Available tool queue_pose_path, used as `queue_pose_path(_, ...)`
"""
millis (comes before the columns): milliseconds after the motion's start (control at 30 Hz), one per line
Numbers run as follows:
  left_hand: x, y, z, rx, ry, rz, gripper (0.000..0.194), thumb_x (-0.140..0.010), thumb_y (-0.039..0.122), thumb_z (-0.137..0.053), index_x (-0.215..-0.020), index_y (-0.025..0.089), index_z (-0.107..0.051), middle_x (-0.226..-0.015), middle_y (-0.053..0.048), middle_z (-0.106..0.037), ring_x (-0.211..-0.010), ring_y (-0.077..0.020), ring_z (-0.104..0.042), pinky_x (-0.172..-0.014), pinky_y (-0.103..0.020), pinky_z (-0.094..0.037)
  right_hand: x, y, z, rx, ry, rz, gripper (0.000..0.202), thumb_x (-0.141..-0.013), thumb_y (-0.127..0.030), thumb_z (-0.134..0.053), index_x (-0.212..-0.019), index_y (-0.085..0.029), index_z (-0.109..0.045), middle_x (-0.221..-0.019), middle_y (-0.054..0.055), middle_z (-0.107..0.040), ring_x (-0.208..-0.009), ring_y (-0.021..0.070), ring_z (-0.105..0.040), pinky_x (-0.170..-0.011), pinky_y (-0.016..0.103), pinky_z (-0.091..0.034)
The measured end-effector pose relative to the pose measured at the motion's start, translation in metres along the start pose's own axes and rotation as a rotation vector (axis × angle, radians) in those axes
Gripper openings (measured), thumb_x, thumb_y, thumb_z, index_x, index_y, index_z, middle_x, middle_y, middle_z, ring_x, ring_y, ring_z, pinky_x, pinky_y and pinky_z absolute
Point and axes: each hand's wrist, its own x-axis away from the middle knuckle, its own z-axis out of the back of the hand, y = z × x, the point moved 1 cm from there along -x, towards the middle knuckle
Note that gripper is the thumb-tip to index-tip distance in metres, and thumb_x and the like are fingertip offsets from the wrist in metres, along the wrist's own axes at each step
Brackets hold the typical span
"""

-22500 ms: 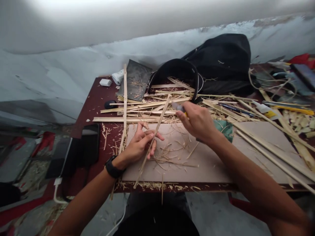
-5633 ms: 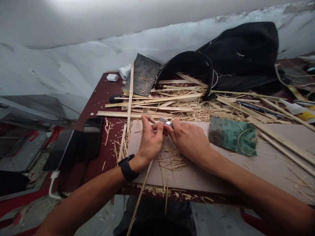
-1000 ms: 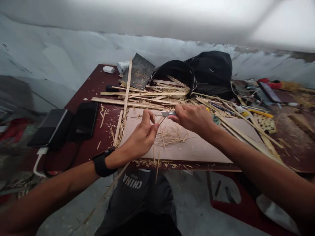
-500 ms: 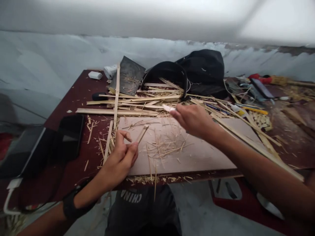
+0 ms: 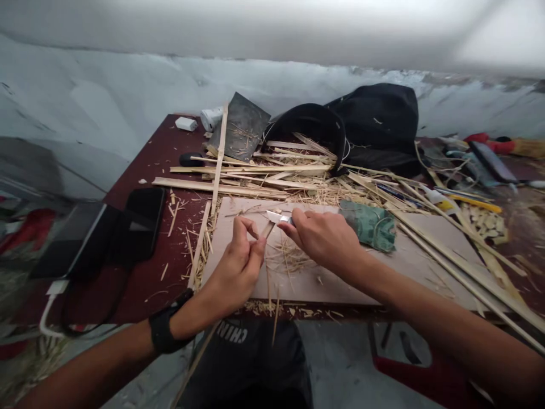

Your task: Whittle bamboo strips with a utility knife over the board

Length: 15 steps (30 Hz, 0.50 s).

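Dark red table [image 5: 145, 170], glossy, covered with pale bamboo strips [image 5: 221, 187] and fine shavings. Flat brown board [image 5: 340, 284], matte, at near edge. Black soft bag [image 5: 378, 122] at far side. Green crumpled cloth [image 5: 370, 224] on board. Left hand [image 5: 236, 270] pinches thin bamboo stick [image 5: 267, 230] near its tip. Right hand [image 5: 326, 238] closed around knife [image 5: 276, 217], shiny metal blade touching stick tip, above board centre.

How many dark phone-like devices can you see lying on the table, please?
2: a black phone left of the board, and a second dark device beside it at the table's left edge. Others may be hidden under the clutter.
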Motion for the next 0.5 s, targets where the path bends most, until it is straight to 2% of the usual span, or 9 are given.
queue_pose_path(67, 0.001, 0.005, -0.003, -0.078, 0.017, -0.026, 0.010, -0.113, 0.027, -0.042, -0.109, 0.027, -0.033, -0.068, 0.010, -0.038, -0.054, -0.0109, -0.036, -0.054, -0.025, -0.028, 0.001, 0.001, -0.001, 0.035, 0.040, 0.007, 0.073, -0.113, -0.067, -0.018, -0.103, -0.015, -0.068, -0.079, 0.013, -0.073, -0.061, 0.0198, -0.061, -0.058, 0.032, -0.020)
queue_pose_path(133, 0.006, 0.008, -0.003, -0.142, 0.027, -0.068, 0.009, -0.112, 0.025, -0.042, -0.109, 0.026, -0.034, -0.069, 0.009, -0.041, -0.056, -0.0115, -0.038, -0.056, -0.025, -0.031, 0.000, 0.015, -0.001, 0.059, 0.050, -0.001, 0.070, -0.113, -0.066, -0.023, -0.103, -0.015, -0.070, -0.080, 0.013, -0.074, -0.062, 0.0192, -0.060, -0.060, 0.032, -0.022)
queue_pose_path(200, 0.017, 0.006, 0.001, -0.189, 0.028, -0.111, 0.010, -0.112, 0.025, -0.043, -0.107, 0.026, -0.035, -0.069, 0.009, -0.042, -0.056, -0.0118, -0.040, -0.057, -0.026, -0.033, 0.000, 0.045, 0.004, 0.085, 0.034, -0.088, 0.064, -0.116, -0.057, -0.026, -0.105, -0.014, -0.072, -0.083, 0.016, -0.074, -0.062, 0.0178, -0.059, -0.062, 0.034, -0.024)
queue_pose_path(267, 0.028, -0.001, 0.009, -0.220, 0.054, -0.108, 0.012, -0.112, 0.028, -0.047, -0.107, 0.026, -0.037, -0.070, 0.008, -0.043, -0.056, -0.0114, -0.041, -0.057, -0.025, -0.033, 0.002, 0.085, 0.011, 0.115, 0.027, -0.284, 0.063, -0.117, -0.048, -0.026, -0.104, -0.009, -0.074, -0.081, 0.018, -0.073, -0.056, 0.0139, -0.051, -0.061, 0.035, -0.023)
queue_pose_path(300, 0.031, -0.004, 0.015, -0.211, 0.107, -0.096, 0.015, -0.112, 0.029, -0.049, -0.106, 0.027, -0.036, -0.068, 0.009, -0.041, -0.052, -0.0107, -0.038, -0.053, -0.024, -0.030, 0.003, 0.102, 0.014, 0.155, 0.055, -0.384, 0.067, -0.117, -0.051, -0.026, -0.102, -0.007, -0.074, -0.082, 0.021, -0.072, -0.056, 0.0139, -0.049, -0.061, 0.036, -0.023)
queue_pose_path(333, 0.032, -0.008, 0.020, -0.185, 0.146, -0.056, 0.016, -0.112, 0.029, -0.049, -0.105, 0.027, -0.035, -0.067, 0.010, -0.040, -0.051, -0.0104, -0.036, -0.052, -0.024, -0.028, 0.004, 0.114, 0.018, 0.200, 0.148, -0.449, 0.070, -0.117, -0.052, -0.023, -0.106, -0.006, -0.073, -0.085, 0.024, -0.072, -0.059, 0.0150, -0.049, -0.062, 0.037, -0.022)
queue_pose_path(367, 0.031, -0.011, 0.023, -0.131, 0.144, -0.029, 0.018, -0.111, 0.029, -0.050, -0.105, 0.027, -0.033, -0.065, 0.011, -0.039, -0.050, -0.0104, -0.036, -0.050, -0.023, -0.027, 0.005, 0.119, 0.020, 0.211, 0.199, -0.469, 0.072, -0.117, -0.052, -0.018, -0.105, -0.008, -0.073, -0.083, 0.023, -0.072, -0.060, 0.0159, -0.047, -0.063, 0.038, -0.021)
queue_pose_path(433, 0.025, -0.013, 0.025, -0.022, 0.130, 0.012, 0.021, -0.111, 0.032, -0.051, -0.107, 0.028, -0.030, -0.066, 0.011, -0.042, -0.049, -0.0099, -0.035, -0.048, -0.021, -0.027, 0.004, 0.106, 0.019, 0.084, 0.197, -0.302, 0.066, -0.117, -0.052, -0.021, -0.098, -0.013, -0.071, -0.080, 0.016, -0.070, -0.057, 0.0141, -0.042, -0.062, 0.037, -0.019)
queue_pose_path(500, 0.015, -0.011, 0.020, 0.084, 0.079, 0.033, 0.025, -0.111, 0.035, -0.052, -0.107, 0.028, -0.028, -0.066, 0.011, -0.045, -0.049, -0.0093, -0.035, -0.046, -0.019, -0.027, 0.001, 0.072, 0.015, -0.082, 0.124, -0.112, 0.059, -0.117, -0.051, -0.026, -0.097, -0.015, -0.068, -0.077, 0.011, -0.068, -0.057, 0.0130, -0.040, -0.061, 0.035, -0.020)
